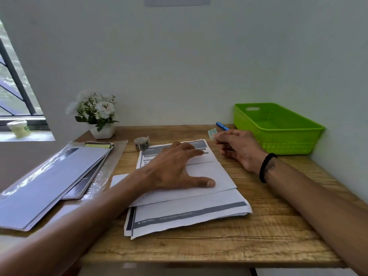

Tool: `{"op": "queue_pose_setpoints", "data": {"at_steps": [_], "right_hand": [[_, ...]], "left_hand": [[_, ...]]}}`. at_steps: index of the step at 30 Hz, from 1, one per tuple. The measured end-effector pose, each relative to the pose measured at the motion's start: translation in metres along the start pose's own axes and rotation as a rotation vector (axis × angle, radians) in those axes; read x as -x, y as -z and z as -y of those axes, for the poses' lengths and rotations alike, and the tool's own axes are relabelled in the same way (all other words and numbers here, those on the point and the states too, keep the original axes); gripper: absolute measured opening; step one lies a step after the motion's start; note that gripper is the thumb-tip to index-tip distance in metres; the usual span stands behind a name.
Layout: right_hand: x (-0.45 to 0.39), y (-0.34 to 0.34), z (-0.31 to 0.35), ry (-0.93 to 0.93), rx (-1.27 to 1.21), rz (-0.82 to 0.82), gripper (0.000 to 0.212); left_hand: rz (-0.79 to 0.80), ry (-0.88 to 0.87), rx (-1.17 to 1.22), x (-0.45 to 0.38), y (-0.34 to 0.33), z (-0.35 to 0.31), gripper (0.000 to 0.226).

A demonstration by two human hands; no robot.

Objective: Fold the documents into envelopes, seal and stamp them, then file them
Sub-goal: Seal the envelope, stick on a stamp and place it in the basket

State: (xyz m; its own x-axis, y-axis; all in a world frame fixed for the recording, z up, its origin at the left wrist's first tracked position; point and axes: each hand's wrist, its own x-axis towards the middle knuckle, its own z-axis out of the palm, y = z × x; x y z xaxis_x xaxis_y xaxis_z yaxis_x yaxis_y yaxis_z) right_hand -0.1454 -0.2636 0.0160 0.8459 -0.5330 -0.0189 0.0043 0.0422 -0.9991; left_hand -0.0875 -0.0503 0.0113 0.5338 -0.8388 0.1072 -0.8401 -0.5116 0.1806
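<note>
A white envelope (211,176) lies on a stack of printed documents (189,214) in the middle of the wooden desk (249,236). My left hand (175,166) rests flat on the envelope, fingers straight and thumb spread. My right hand (239,148) hovers just right of the stack and pinches a small pale-green stamp (212,134) between its fingertips. A green plastic basket (278,144) stands at the back right, with nothing visible inside.
A roll of tape (141,143) sits behind the stack, and a blue pen (222,126) lies near the basket. A pile of envelopes and folders in a plastic sleeve (53,180) is at the left. A potted white flower (97,114) stands by the wall.
</note>
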Motion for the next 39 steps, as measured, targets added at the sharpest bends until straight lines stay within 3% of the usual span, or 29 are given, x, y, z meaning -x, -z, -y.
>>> {"op": "queue_pose_setpoints", "data": {"at_steps": [8,14,19,39], "right_hand": [[0.011,-0.001,0.015,0.003,0.196,0.097,0.013],[0.022,-0.016,0.015,-0.094,0.351,0.203,0.014],[0.025,-0.022,0.009,-0.086,0.431,0.164,0.007],[0.018,-0.032,0.001,0.016,0.617,0.113,0.008]], "left_hand": [[-0.032,0.088,0.116,-0.002,0.001,0.049,0.082],[-0.190,-0.024,0.121,-0.005,-0.008,0.052,0.063],[-0.222,-0.113,0.099,-0.006,-0.011,0.044,0.046],[-0.124,-0.093,0.088,-0.006,-0.011,0.038,0.044]]}}
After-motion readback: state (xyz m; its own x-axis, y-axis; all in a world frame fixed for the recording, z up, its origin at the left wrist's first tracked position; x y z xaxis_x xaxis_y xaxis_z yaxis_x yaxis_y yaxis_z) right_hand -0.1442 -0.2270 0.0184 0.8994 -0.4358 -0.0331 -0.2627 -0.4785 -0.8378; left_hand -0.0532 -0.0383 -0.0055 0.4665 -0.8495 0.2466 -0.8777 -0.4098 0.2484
